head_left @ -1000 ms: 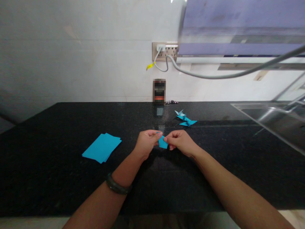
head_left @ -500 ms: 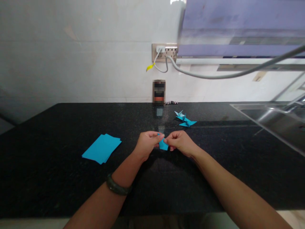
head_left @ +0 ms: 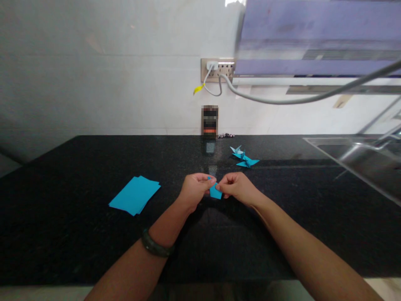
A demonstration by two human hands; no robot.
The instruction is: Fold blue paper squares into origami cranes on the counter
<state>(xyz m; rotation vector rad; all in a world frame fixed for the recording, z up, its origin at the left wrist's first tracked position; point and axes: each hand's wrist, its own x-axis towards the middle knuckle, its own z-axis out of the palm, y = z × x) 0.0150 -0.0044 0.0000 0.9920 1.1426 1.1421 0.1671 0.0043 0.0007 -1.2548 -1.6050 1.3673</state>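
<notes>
A small folded piece of blue paper (head_left: 215,193) is held between my two hands above the dark counter. My left hand (head_left: 197,188) pinches its upper left part between thumb and fingers. From the other side, my right hand (head_left: 234,186) grips its right edge with thumb and index finger. The fingers cover part of the folds. Beyond my right hand, several folded paper cranes (head_left: 247,162) sit close together, pale to bright blue. To the left of my left hand lies a stack of blue paper sheets (head_left: 134,195), its edges slightly uneven.
A phone-like upright object (head_left: 209,121), blurred, leans on the wall with a beaded strap (head_left: 226,135) beside it. A metal sink (head_left: 360,154) is set into the black counter (head_left: 78,251) at right. A grey cable (head_left: 275,101) hangs from the wall socket (head_left: 226,70).
Both hands keep hold of the folded blue paper, with only a slight shift of the right fingers. The whole view has moved a few pixels; the cranes and stack stay put.
</notes>
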